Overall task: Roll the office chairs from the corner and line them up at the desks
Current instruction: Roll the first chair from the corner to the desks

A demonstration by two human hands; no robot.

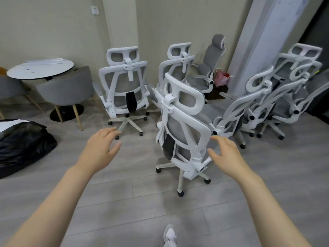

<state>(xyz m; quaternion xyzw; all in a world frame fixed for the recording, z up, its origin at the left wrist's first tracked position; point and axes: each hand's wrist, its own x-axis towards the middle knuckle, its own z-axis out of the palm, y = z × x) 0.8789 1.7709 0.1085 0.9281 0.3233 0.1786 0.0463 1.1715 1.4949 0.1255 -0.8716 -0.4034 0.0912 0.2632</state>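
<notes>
1. The nearest office chair, white-framed with grey mesh, stands on the grey floor with its back turned toward the camera and its headrest leaning left.
2. The left hand reaches forward with fingers spread wide and relaxed; it holds nothing and sits well left of that chair, in front of the wheeled base of a second chair.
3. The right hand is also spread wide and holds nothing; its fingertips hover just beside the right edge of the nearest chair's backrest, and I cannot tell whether they touch it.
4. More matching chairs crowd the corner: one behind the nearest chair, a grey chair facing sideways by the wall, and a tight cluster on the right.
5. A round white tabletop stands at left above a grey stool.
6. A black plastic bag lies on the floor at far left.
7. A white shoe shows at the bottom edge.
</notes>
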